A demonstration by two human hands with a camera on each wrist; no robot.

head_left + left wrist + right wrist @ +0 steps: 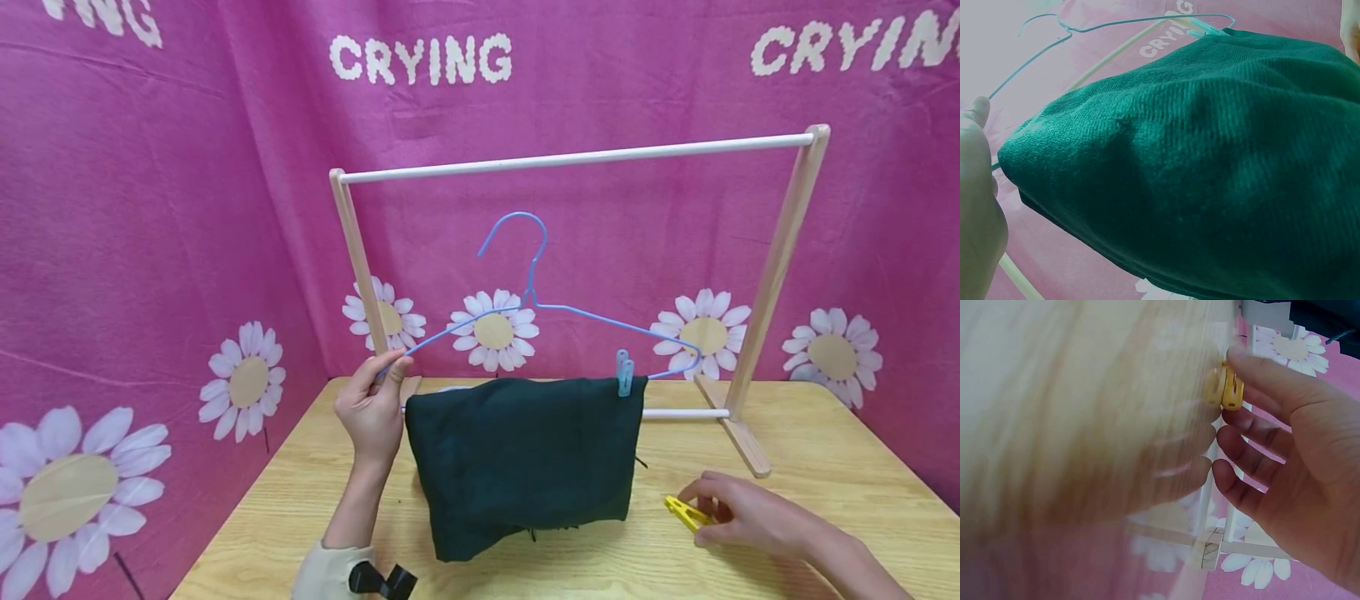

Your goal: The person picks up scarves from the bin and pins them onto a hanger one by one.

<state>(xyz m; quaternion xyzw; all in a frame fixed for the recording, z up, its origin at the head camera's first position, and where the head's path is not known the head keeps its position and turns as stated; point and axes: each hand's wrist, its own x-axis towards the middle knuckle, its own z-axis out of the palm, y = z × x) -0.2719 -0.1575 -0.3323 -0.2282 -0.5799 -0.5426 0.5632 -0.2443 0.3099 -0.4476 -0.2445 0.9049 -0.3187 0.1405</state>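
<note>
Left hand (372, 410) pinches blue hanger (531, 277), dark green cloth (525, 462) draped over its bottom — hiding part of rack's lower bar (686, 413); right hand (753, 515) pinches yellow clip (677, 507) at tabletop (832, 467); right wrist view alone shows fingertips (1225, 476) meeting it.

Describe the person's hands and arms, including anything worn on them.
The left hand and right hand are both bare, without gloves. A cream sleeve covers part of the left arm, with a small black device at its cuff. The right forearm shows no sleeve in the head view.
</note>
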